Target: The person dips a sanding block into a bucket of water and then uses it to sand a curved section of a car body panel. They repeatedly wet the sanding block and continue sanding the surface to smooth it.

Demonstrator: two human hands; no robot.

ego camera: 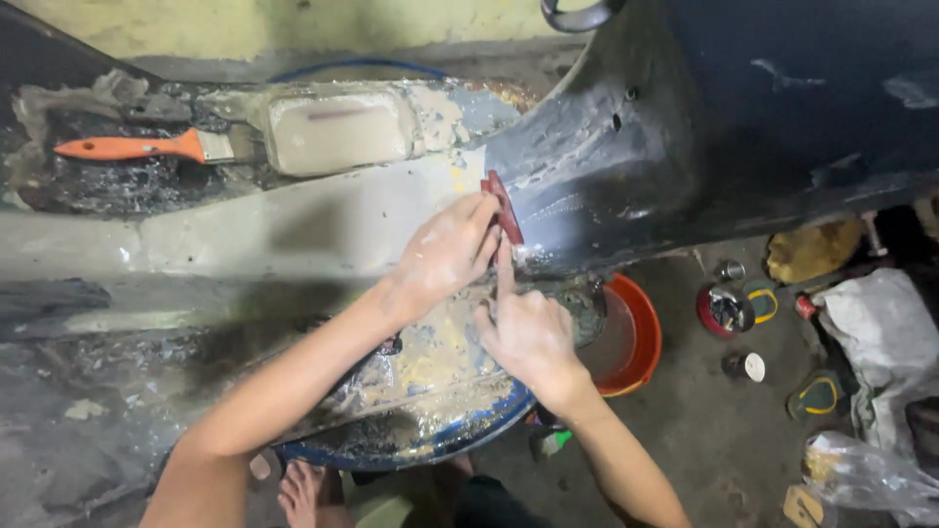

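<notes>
Here a large dark vehicle body panel (pixel 685 117) is seen, its left stretch coated with pale filler (pixel 293 225) while the dark right part is mostly bare, so the spreading is judged partly done. A filler-smeared round drum lid (pixel 430 411) sits below, an orange basin (pixel 636 332) beside it. An orange-handled brush (pixel 137 147) lies on the far ledge. The left hand (pixel 445 254) is closed on a small red spreader (pixel 504 210), pressed to the panel at the filler's edge. The right hand (pixel 528 337) is loosely curled, index finger raised to the spreader, nothing gripped.
</notes>
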